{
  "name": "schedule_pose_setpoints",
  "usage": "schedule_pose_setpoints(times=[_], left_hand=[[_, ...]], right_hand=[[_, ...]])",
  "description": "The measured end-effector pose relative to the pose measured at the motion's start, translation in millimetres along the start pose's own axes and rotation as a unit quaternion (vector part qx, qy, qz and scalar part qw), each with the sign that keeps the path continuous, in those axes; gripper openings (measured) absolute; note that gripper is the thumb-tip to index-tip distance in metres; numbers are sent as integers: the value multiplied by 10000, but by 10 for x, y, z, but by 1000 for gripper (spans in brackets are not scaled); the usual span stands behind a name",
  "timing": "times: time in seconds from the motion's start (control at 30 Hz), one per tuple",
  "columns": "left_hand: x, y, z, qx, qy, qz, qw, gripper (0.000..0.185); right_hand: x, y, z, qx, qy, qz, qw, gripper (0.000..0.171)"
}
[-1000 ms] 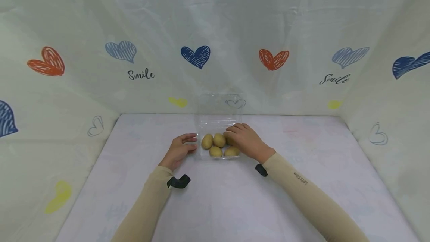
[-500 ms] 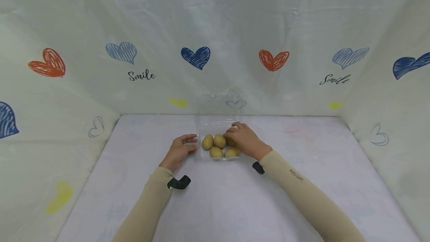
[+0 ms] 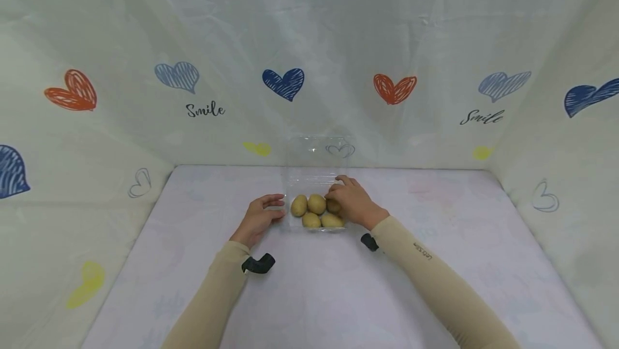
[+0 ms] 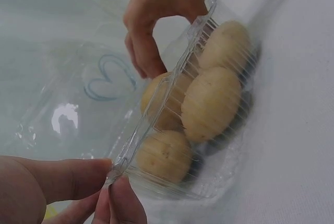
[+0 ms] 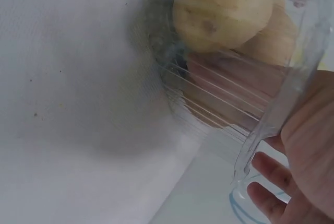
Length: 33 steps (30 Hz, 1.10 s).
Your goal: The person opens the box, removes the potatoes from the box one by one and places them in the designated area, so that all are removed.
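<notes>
A hinged clear plastic container (image 3: 290, 225) stands on the table with its lid (image 3: 309, 158) raised at the back. Several potatoes (image 4: 211, 104) lie inside, seen through the ribbed wall in both wrist views. At the container's left side, my left hand (image 3: 258, 217) pinches the rim between thumb and fingers (image 4: 78, 177). My right hand (image 3: 355, 201) reaches in over the right side, its fingers on the back-right potato (image 3: 333, 206), which it partly hides. In the right wrist view, part of this hand shows through the wall below a potato (image 5: 224, 12), while other fingers (image 5: 271, 172) stay outside the rim.
The white-covered table (image 3: 300, 295) extends around the container. Behind it rises a pale curtain (image 3: 338, 26) printed with hearts and "Smile", and similar sheets close off both sides. A black wrist strap (image 3: 258, 264) shows at the left sleeve.
My right hand has shifted slightly to the right, uncovering more of the back-right potato. The front-right potato has shifted a little. My left hand keeps its place at the rim.
</notes>
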<state>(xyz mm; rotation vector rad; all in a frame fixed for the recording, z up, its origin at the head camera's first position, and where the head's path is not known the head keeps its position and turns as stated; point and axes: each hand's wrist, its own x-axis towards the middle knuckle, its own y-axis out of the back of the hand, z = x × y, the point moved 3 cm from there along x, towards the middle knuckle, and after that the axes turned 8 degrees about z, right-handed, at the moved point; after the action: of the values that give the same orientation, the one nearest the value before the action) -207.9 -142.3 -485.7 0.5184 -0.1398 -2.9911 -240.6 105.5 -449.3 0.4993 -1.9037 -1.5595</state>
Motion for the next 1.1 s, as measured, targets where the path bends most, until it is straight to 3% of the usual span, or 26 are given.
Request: schedule_pose_setpoints(times=[0.17, 0.6, 0.87, 1.1], left_hand=[[1, 1, -4, 2, 1, 2, 10000, 48], [-25, -8, 21, 31, -9, 23, 10000, 49], [-14, -11, -6, 45, -4, 39, 10000, 48], [-12, -10, 7, 83, 27, 65, 9999, 48]], right_hand=[[4, -34, -13, -361, -21, 68, 9993, 22], [10, -42, -34, -798, -5, -355, 9962, 36], [-26, 31, -22, -809, 149, -234, 9963, 48], [-121, 63, 14, -538, 235, 300, 9978, 57]])
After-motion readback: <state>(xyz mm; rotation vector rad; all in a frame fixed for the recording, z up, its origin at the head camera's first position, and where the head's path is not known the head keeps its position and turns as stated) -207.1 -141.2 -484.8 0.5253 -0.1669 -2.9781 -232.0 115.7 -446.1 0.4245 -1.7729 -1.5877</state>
